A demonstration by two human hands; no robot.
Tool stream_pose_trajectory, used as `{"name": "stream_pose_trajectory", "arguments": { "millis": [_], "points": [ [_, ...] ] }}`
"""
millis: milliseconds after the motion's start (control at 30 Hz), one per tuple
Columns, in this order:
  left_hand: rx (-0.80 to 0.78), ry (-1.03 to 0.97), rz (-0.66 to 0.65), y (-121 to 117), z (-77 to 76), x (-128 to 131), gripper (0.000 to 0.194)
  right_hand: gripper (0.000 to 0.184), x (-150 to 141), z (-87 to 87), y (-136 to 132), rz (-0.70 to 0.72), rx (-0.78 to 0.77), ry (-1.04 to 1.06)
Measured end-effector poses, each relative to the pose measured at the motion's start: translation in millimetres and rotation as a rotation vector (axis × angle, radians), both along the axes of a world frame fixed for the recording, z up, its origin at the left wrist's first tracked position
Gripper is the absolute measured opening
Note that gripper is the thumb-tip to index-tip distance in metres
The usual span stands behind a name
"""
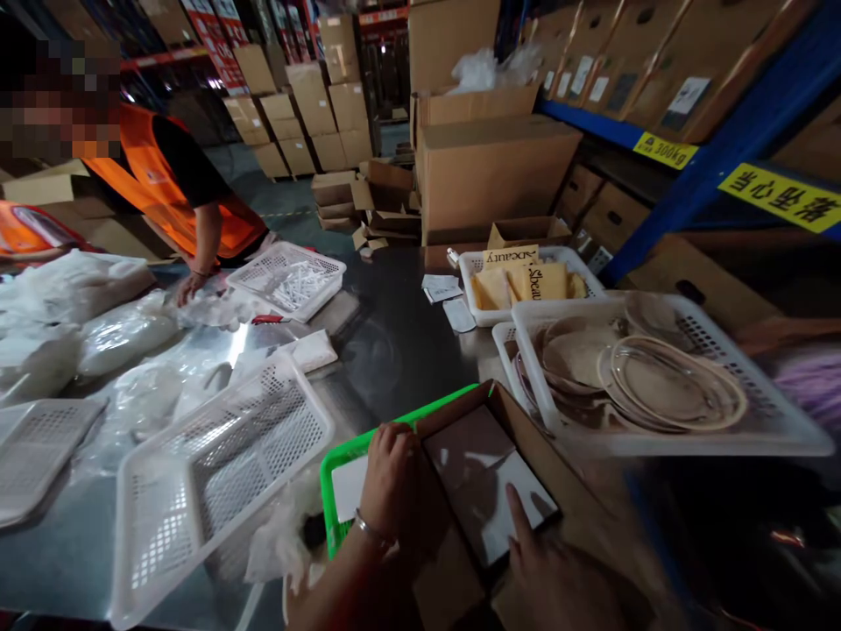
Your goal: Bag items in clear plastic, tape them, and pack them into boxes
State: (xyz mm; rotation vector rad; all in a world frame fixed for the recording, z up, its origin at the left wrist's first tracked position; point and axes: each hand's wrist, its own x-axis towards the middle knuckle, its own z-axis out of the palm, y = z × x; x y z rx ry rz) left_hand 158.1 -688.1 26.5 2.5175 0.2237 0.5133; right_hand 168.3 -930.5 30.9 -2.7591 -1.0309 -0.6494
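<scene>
An opened cardboard box (526,416) lies in front of me, its flaps spread toward me. Inside it is a flat, dark-edged rectangular thing with a shiny grey and white surface (492,473); I cannot make out its kind. My left hand (387,478), a bracelet at its wrist, is closed with bent fingers over the box's left edge, beside the rim of a green basket (334,463). White card-like pieces (349,486) lie in that basket. My right hand (552,570) is at the box's near right, index finger stretched out over the white part of the flat thing.
White perforated baskets (315,419) stand left; another holds round clear-and-tan rings (742,412) on the right. Yellow packets (548,282) fill a basket behind. Plastic bags (124,333) cover the table's left, where a co-worker in an orange vest (144,188) handles plastic. A blue rack (710,166) rises right.
</scene>
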Motion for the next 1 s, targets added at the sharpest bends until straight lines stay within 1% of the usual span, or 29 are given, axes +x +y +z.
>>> {"name": "stream_pose_trajectory", "arguments": {
  "millis": [67,100,167,200,267,300,333,367,467,567,667,733,833,933,1000],
  "points": [
    [0.145,0.005,-0.035,-7.5,10.7,1.3,0.026,0.071,2.6,5.6,0.8,-0.028,-0.017,-0.064],
    [0.198,0.024,-0.065,-9.7,15.2,2.8,0.024,0.067,5.2,7.9,-0.8,-0.026,0.000,-0.064],
    [0.245,0.096,-0.139,-10.3,20.8,6.7,0.020,0.056,13.4,11.6,-8.4,-0.016,0.043,-0.060],
    [0.246,0.143,-0.171,-9.0,21.8,8.9,0.032,0.050,18.7,13.1,-13.9,-0.006,0.030,-0.072],
    [0.225,0.234,-0.207,-4.3,21.0,12.6,0.071,0.042,30.0,15.4,-25.9,0.038,-0.045,-0.132],
    [0.205,0.275,-0.217,-1.5,19.7,13.9,0.086,0.040,35.1,15.8,-31.2,0.059,-0.086,-0.168],
    [0.180,0.311,-0.224,1.2,18.3,14.9,0.094,0.038,39.0,15.6,-35.6,0.079,-0.114,-0.195],
    [0.153,0.343,-0.231,3.4,17.1,15.4,0.096,0.038,41.4,14.4,-38.8,0.086,-0.125,-0.211],
    [0.097,0.413,-0.236,6.0,17.0,15.6,0.093,0.036,39.3,3.2,-43.9,0.012,-0.103,-0.179],
    [0.113,0.441,-0.205,0.9,22.2,13.9,0.090,0.039,29.6,-17.6,-47.0,-0.041,0.017,-0.114],
    [0.176,0.429,-0.153,-9.2,27.8,11.4,0.086,0.043,25.2,-38.5,-49.2,-0.030,0.147,-0.114],
    [0.203,0.406,-0.126,-14.8,28.7,10.5,0.085,0.045,27.8,-47.7,-48.3,-0.016,0.223,-0.143],
    [0.160,0.381,-0.095,-16.5,24.4,11.0,0.087,0.044,35.2,-52.0,-43.4,0.010,0.324,-0.252],
    [0.055,0.376,-0.102,-10.7,16.3,12.4,0.089,0.036,39.0,-49.0,-39.2,0.005,0.316,-0.319],
    [-0.011,0.381,-0.121,-5.4,11.0,13.1,0.087,0.033,38.5,-48.9,-39.9,0.009,0.294,-0.301]
  ]
}}
